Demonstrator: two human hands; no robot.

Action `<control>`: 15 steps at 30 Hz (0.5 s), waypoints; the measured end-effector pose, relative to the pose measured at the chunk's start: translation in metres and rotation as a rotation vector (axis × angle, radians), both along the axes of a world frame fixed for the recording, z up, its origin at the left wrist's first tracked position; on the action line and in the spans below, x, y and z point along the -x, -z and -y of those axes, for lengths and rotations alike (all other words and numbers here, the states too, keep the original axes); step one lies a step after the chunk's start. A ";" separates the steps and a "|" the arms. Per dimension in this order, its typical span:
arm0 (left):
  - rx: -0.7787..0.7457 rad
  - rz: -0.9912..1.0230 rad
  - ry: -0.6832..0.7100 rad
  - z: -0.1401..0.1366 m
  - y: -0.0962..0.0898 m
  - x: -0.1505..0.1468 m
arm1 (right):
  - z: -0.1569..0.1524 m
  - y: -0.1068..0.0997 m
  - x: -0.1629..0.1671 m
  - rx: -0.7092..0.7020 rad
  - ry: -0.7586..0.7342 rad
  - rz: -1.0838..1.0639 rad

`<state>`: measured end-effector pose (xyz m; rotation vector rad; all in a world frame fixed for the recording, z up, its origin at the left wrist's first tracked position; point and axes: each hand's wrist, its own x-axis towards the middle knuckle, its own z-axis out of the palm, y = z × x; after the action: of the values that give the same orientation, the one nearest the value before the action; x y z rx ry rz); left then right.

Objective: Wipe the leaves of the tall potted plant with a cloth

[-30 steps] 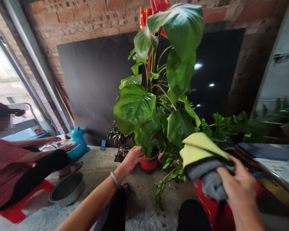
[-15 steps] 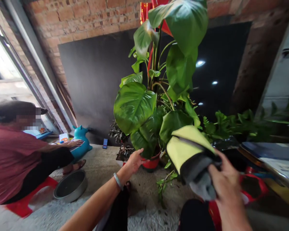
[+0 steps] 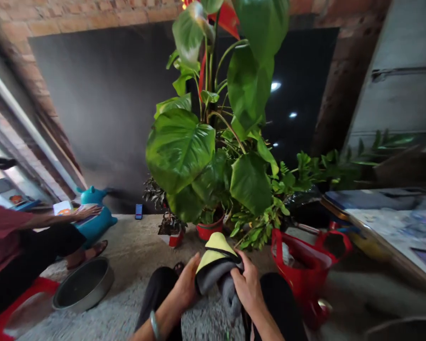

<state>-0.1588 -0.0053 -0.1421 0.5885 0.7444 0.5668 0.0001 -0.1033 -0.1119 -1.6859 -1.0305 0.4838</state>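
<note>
A folded cloth (image 3: 216, 255), yellow on one side and grey on the other with dark edging, is held low between my knees. My right hand (image 3: 247, 282) is closed around its right side, thumb on the grey fabric. At its left edge, my left hand (image 3: 188, 282) grips the cloth, with some fingers hidden behind it. A grey-green bangle (image 3: 154, 326) circles my left wrist. Just beyond the cloth stands a tall leafy plant (image 3: 182, 147) in a red pot (image 3: 210, 230).
A red bag (image 3: 298, 274) stands by my right knee, beside a cluttered table (image 3: 376, 232). To the left, a metal basin (image 3: 83, 286) rests on the floor near a seated person (image 3: 7, 237) and a blue animal-shaped toy (image 3: 99, 215). A phone (image 3: 138, 211) leans against the dark panel (image 3: 102, 118).
The cloth came down and left to between my knees. My left hand drew back from beside the plant pot and took hold of it. The view shifted right.
</note>
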 end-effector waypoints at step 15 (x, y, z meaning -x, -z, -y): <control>-0.418 -0.089 -0.238 0.032 -0.107 -0.076 | 0.034 -0.039 -0.029 -0.349 -0.103 -0.298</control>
<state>-0.0825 -0.0375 -0.0352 0.9225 0.7904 0.9335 0.0290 -0.1370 -0.0733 -1.2156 -0.9237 0.5666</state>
